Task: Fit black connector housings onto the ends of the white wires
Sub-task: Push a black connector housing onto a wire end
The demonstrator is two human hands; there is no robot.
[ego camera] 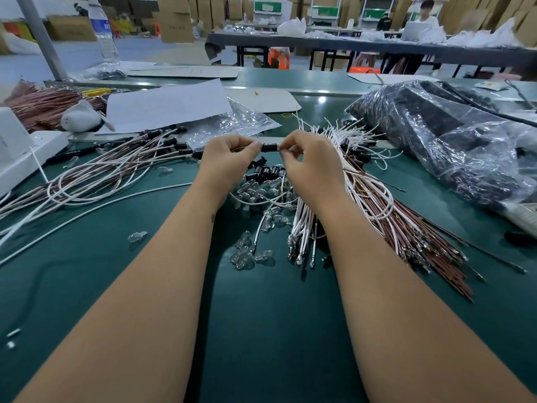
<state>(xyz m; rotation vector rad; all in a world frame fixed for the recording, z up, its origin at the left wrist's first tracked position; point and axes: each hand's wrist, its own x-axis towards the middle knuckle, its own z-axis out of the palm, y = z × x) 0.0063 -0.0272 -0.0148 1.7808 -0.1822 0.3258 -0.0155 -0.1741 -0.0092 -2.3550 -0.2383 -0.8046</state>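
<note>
1. Finished leads [116, 167], left of the hands: white and brown strands fanned over the green table [261, 330], black housings already on their far ends. Limp, light; judged best lifted by the housing rather than the strand.
2. Left hand [229, 158]: raised over the table, fingers curled, thumb and forefinger pinching the left end of the housing. A thin wire appears to run leftward from the pinch; too fine to tell whether held.
3. Housing [270, 147]: small black cylinder, held level between the two hands, clear of the table, touching fingertips on both sides. Judged rigid plastic, very light, smooth enough to slip; best gripped around the barrel, leaving the open ends free.
4. Loose housings [266, 171]: a small cluster lying on the table just beneath the hands, between the wrists.
5. Bulbs [255, 190]: clear glass, scattered below that cluster and nearer the body. Judged fragile; not to be pressed under a wrist.
6. Right hand [311, 161]: fingers curled, tips pinching at the right end of the housing. Terminal or wire end in the pinch hidden by the fingers; seating depth not determinable.
7. White wires [343, 170]: thick bundle just right of the right hand, partly under the forearm, metal terminals at the near ends. Thin, springy, prone to tangling; judged best taken close behind the terminal for a stiff push.
8. Plastic bag [453, 141], far right: dark contents, well apart from the hands.
</note>
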